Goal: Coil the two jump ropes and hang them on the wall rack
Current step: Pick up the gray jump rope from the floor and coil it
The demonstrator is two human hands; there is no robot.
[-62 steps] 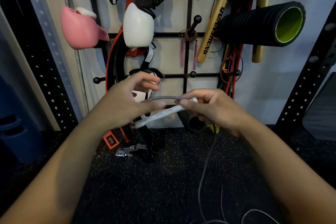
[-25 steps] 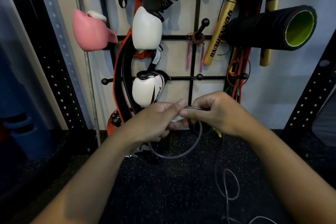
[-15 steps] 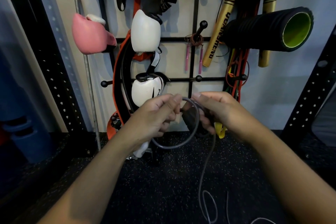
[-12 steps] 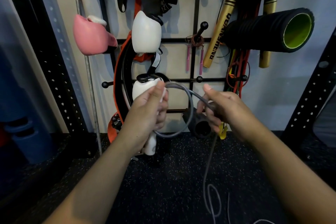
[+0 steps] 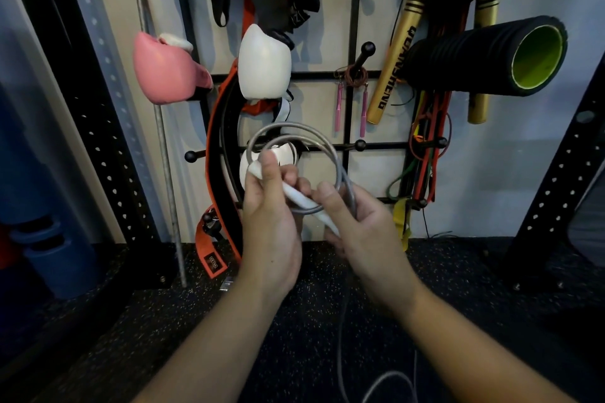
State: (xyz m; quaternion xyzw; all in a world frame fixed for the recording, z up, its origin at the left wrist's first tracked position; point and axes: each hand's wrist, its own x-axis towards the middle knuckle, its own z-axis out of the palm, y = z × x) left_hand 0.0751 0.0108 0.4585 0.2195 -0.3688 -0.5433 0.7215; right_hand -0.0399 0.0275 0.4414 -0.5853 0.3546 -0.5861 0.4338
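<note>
Head view: left hand and right hand both grasp the grey jump rope, 2 loops rising toward 12 o'clock before the wall rack.

Black lettering runs lengthwise along the gold bat hung on the wall rack, inverted; it appears to read "BONSHENG". The orange strap's tag is illegible.

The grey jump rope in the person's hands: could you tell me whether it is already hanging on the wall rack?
No, the grey jump rope is held looped between both hands in front of the wall rack.
</note>
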